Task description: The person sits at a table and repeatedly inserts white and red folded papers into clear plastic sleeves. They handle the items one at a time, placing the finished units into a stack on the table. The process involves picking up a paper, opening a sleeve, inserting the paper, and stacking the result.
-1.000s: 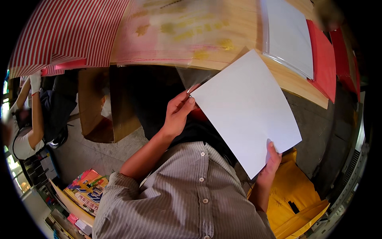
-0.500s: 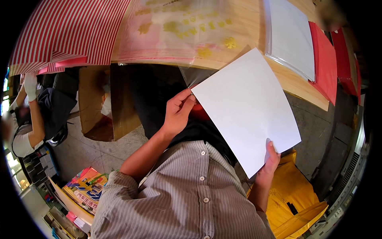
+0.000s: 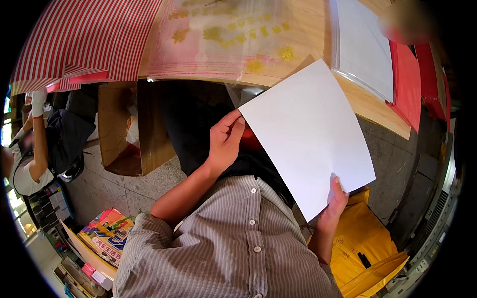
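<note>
A large white sheet, perhaps paper or thin card, is tilted in front of me, its upper corner over the table's near edge. My right hand grips its lower right part, thumb on top and the other fingers hidden underneath. At the sheet's left corner my left hand is closed, thumb and bent fingers pinching the edge. Part of those fingertips is hidden behind the sheet. Beyond it, the wooden table carries a clear plastic film with yellow and pink marks.
Red-and-white striped sheets cover the table's left. At right lie a plastic-wrapped white stack and red sheets. A cardboard box stands below, a yellow bag at lower right. Another person works at far left.
My left hand has shifted slightly right along the sheet's corner, its thumb raised a little. The sheet and my right hand have hardly moved. At upper right, a blurred round shape has come lower.
</note>
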Demonstrator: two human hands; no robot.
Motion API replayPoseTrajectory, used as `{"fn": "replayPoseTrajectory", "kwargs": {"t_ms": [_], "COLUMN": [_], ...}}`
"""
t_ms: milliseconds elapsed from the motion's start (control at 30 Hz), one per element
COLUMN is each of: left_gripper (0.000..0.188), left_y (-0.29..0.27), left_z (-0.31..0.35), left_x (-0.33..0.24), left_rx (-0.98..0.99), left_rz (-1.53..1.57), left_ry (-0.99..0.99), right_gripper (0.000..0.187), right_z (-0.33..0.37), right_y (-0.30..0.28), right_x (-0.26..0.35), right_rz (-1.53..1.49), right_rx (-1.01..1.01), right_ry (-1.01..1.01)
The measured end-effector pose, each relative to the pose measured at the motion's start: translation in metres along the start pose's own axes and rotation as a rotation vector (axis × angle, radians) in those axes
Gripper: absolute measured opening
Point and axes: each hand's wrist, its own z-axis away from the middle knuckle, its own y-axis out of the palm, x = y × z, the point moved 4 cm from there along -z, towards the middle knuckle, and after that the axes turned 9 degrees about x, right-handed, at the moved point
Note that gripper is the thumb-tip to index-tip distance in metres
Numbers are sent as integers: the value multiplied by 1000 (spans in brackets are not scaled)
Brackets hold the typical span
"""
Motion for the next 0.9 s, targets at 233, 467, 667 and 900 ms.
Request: {"fn": "replayPoseTrajectory", "kwargs": {"t_ms": [233,467,667,900], "left_gripper": [36,50,56,55], "left_y": [2,1,8,14], "left_z": [0,6,7,5], "left_x": [5,5,5,7], "left_rx": [-46,-26,-35,-52], "left_rz": [-73,-137,-123,-65], "left_ry": [10,14,28,17], "right_gripper": [55,52,53,54], "right_z": [-1,-1,0,0], "right_y": [-8,-8,4,20], "right_x": [-1,-2,-3,-6], "right_rz": [-30,15,-19,-63], "right_rx": [4,-4,2,27], "right_ry": [5,-21,27,32]}}
